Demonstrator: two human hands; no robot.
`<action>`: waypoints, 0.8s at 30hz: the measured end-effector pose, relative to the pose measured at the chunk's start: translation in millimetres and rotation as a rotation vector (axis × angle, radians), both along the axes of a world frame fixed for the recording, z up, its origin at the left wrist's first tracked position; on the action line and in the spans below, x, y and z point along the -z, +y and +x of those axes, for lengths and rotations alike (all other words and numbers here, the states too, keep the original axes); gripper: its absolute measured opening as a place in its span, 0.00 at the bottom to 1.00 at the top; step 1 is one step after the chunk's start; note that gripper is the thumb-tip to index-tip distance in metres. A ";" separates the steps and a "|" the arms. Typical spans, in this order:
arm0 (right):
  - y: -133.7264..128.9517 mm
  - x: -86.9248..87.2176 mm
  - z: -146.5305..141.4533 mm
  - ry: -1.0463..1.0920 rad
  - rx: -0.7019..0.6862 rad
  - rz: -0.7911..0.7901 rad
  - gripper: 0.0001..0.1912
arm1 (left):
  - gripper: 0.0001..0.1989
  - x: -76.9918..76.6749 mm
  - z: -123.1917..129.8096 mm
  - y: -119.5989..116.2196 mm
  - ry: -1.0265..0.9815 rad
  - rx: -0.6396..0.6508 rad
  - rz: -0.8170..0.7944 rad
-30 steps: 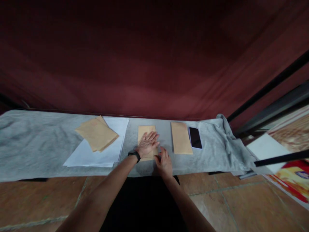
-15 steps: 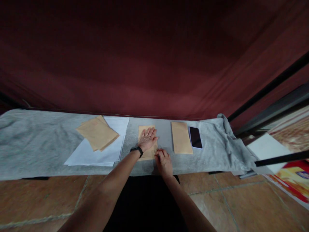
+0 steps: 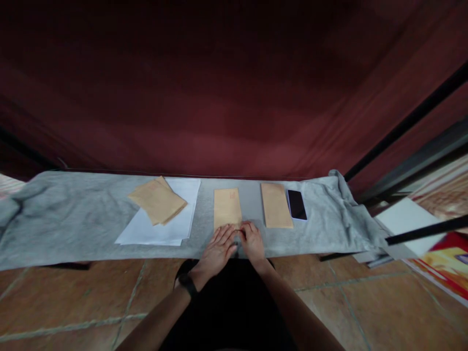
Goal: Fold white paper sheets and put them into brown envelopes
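A brown paper envelope [image 3: 227, 207] with small red print near its top right lies on the grey cloth in front of me. My left hand [image 3: 218, 246], with a dark band at the wrist, rests flat across its near end, fingers stretched out. At the envelope's lower right corner is my right hand [image 3: 252, 243], its fingers bent and pressed together at the edge. Whether paper is pinched between those fingertips is too small to tell.
To the left, several brown envelopes [image 3: 159, 200] lie on white sheets [image 3: 153, 235]. On the right are another brown envelope [image 3: 277, 207] and a phone [image 3: 297, 204]. Grey cloth [image 3: 329, 219] covers the narrow table before a dark red curtain [image 3: 226, 151]; black bars cross the right side.
My left hand has slid toward me, from the middle of the envelope to its near end, uncovering the red print. My right hand remains by the lower right corner. The view has shifted slightly.
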State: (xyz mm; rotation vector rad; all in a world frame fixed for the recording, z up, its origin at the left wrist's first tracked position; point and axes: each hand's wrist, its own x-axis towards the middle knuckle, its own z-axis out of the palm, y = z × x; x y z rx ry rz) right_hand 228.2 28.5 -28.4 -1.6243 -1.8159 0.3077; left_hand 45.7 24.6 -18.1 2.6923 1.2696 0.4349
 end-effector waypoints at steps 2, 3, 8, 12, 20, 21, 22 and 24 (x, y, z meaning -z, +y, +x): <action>0.2 -0.3 -0.3 -0.006 0.007 -0.005 0.07 | 0.28 0.1 3.1 -11.7 0.003 -0.012 0.036; 0.1 -0.6 -0.2 -0.011 0.007 -0.005 0.07 | 0.28 0.4 4.6 -15.0 0.007 -0.028 0.042; -7.1 -4.0 0.6 -0.021 -0.001 0.044 0.12 | 0.29 1.3 6.8 -18.5 0.014 -0.086 0.060; -21.7 -9.1 -7.2 -0.087 -0.158 0.101 0.18 | 0.28 3.4 5.3 -18.8 0.041 -0.089 0.057; -31.6 -3.7 -25.7 -0.218 -0.217 0.072 0.26 | 0.28 9.1 3.8 -19.3 0.054 -0.089 0.060; -28.9 -1.5 -25.0 -0.224 -0.206 0.069 0.26 | 0.28 9.1 3.3 -19.7 0.051 -0.095 0.065; -25.5 0.3 -23.8 -0.233 -0.193 0.060 0.26 | 0.28 9.2 2.8 -20.2 0.049 -0.100 0.071; -17.2 2.1 -20.9 -0.266 -0.172 0.018 0.26 | 0.28 9.4 2.1 -21.3 0.047 -0.111 0.086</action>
